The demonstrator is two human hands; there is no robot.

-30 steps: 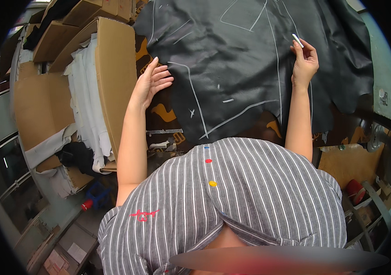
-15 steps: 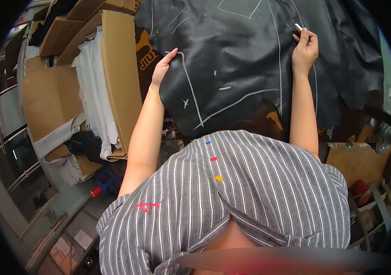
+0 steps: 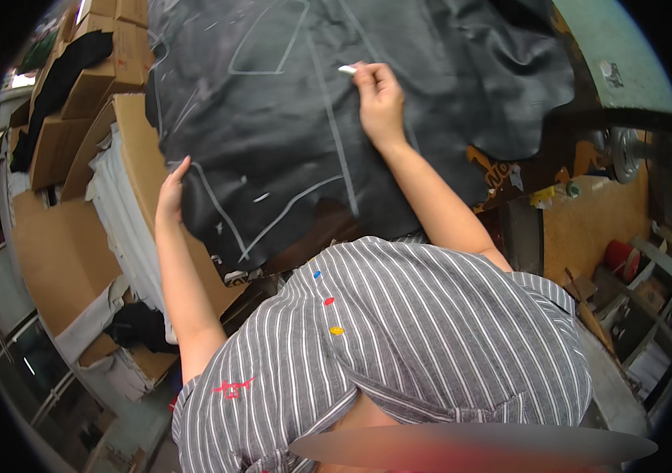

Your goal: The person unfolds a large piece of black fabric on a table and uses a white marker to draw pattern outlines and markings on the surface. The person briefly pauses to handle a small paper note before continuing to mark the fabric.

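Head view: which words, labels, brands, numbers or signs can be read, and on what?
Wording isn't copied here.
Table cover: orange letters at the black sheet's edge.
Shirt: red stitching, too small to make out.
Sticker, upper right: too small to read.
Cardboard boxes: faint marks, too blurred to read.
Black sheet: white lines, no readable words.

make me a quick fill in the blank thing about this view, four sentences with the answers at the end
1. The stick held by the right hand is ____ in colour.
2. The large leather-like sheet bearing pale drawn lines is ____ in colour.
3. The left hand is by the sheet's edge on the picture's ____ side.
4. On the striped shirt, the button between the blue button and the yellow button is ____.

Missing words: white; black; left; red
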